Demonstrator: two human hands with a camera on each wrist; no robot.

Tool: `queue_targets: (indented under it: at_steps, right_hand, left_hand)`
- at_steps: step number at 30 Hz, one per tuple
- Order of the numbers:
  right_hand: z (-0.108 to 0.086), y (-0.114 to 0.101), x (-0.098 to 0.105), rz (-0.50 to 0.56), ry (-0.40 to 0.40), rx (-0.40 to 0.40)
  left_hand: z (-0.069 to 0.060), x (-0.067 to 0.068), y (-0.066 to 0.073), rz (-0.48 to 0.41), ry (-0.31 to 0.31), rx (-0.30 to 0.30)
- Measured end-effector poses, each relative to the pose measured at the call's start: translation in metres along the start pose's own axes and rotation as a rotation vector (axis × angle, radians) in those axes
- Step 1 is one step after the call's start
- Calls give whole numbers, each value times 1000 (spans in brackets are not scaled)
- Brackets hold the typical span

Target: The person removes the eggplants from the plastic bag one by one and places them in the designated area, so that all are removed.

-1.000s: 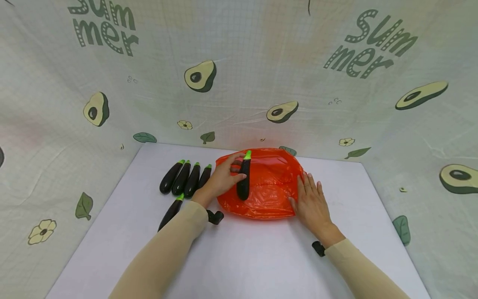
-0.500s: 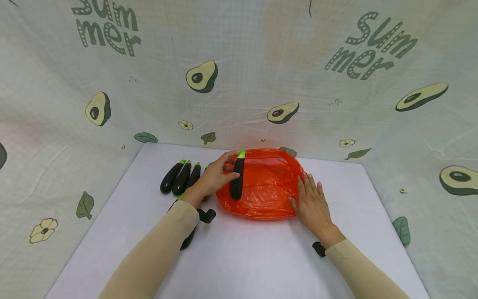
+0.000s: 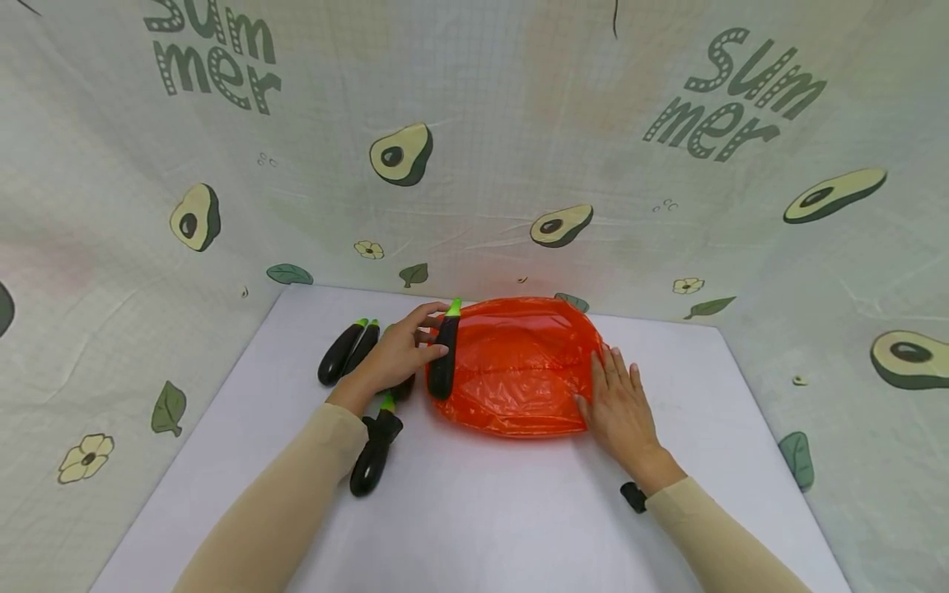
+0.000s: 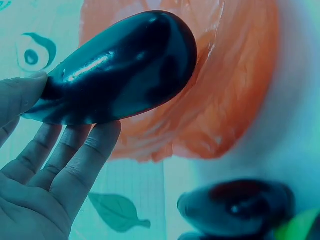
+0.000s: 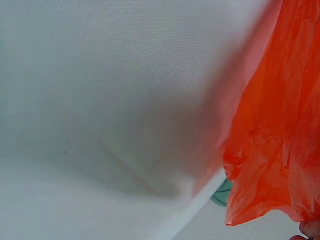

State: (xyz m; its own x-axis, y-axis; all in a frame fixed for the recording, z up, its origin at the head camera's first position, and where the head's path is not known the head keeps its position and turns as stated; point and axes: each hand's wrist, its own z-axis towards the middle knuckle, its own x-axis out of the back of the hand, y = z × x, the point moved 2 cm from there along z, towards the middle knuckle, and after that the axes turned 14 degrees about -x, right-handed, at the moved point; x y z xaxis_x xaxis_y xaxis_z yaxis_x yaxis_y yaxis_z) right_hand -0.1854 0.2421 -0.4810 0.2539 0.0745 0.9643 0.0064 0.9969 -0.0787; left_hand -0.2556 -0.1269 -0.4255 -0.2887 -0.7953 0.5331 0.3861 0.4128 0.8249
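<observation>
My left hand (image 3: 396,354) pinches a dark eggplant (image 3: 442,362) with a bright green stem, thumb on one side and fingers on the other. In the left wrist view this eggplant (image 4: 130,70) hangs with its rounded end away from the palm. It is held over the left rim of the red plastic bag (image 3: 519,354), whose mouth is spread wide. Straight-fingered, my right hand (image 3: 626,408) rests against the bag's right side. The right wrist view has the red bag (image 5: 275,135) along its right, with only fingertips showing in the corner.
Several more eggplants (image 3: 339,354) lie left of the bag, partly hidden behind the left hand. A separate eggplant (image 3: 368,469) lies nearer, beside the left wrist, partly covered by its black strap mount. A printed cloth (image 3: 474,165) encloses the white table (image 3: 519,511).
My left hand has moved left with the eggplant, from over the middle-left of the bag to its left rim. The right hand and bag have stayed nearly still.
</observation>
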Motion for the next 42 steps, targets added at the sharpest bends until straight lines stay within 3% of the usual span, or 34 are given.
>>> queue_targets:
  at_steps: [13, 27, 42]
  right_hand:
    - [-1, 0, 1, -19, 5, 4]
    - [-2, 2, 1, -8, -1, 8]
    - [-3, 3, -1, -4, 1, -2]
  left_hand:
    - [-28, 32, -13, 70, -3, 40]
    - [-75, 78, -44, 172, 21, 27]
    - [-120, 116, -67, 214, -60, 122]
